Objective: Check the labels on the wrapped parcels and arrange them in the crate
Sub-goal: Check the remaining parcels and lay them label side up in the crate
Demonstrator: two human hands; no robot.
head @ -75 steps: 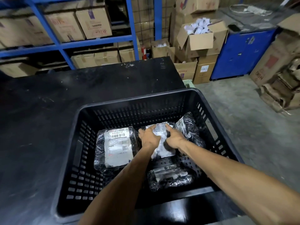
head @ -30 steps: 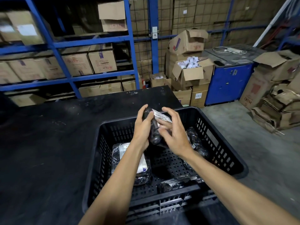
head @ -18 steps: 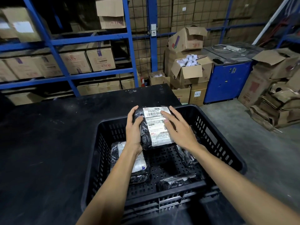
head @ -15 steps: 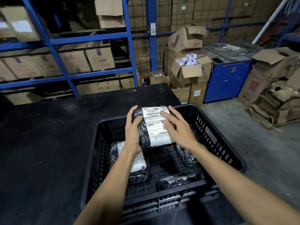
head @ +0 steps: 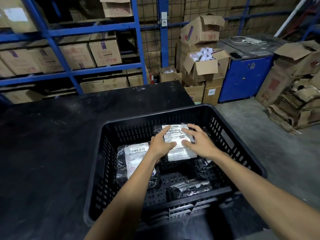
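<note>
A black plastic crate stands on the right end of a black table. Both hands hold a black-wrapped parcel with a white barcode label facing up, low inside the crate near its far wall. My left hand grips its left edge with the thumb on the label. My right hand lies on its right side, fingers spread. A second labelled parcel lies flat at the crate's left. A third parcel lies at the front, and another is partly hidden under my right forearm.
Blue shelving with cardboard boxes runs behind the table. Open cartons are stacked beyond the table's right end, beside a blue cabinet. Flattened cardboard is piled on the concrete floor at the right.
The hands lifted the parcel out of the crate, turned its label upward at chest height, and have now lowered it back down into the far part of the crate.
</note>
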